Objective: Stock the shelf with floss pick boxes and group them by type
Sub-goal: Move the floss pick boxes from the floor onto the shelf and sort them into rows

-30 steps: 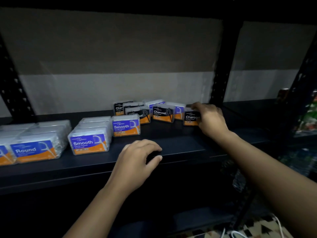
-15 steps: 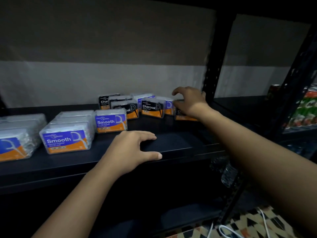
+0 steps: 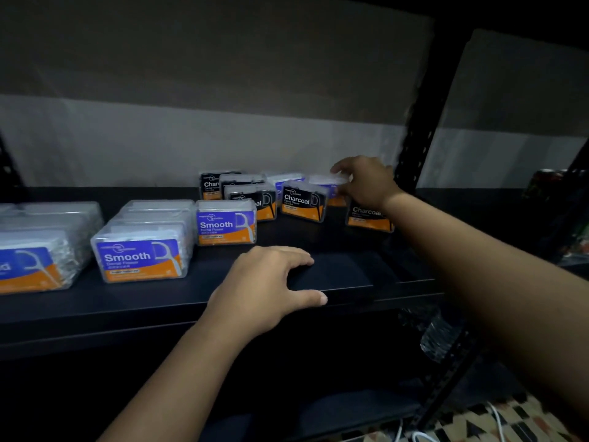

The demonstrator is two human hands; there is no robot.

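Your left hand (image 3: 264,287) rests flat on the shelf (image 3: 334,275) front edge, fingers spread and holding nothing, likely to steady your reach. Your right hand (image 3: 366,183) stretches to the back, fingers curled over a blue-labelled box (image 3: 328,183) mixed in among the Charcoal boxes (image 3: 304,200); in this dim light it looks like a grasp, though contact isn't certain. That box probably belongs with the Smooth boxes (image 3: 141,256) grouped further left, beside the Round ones.
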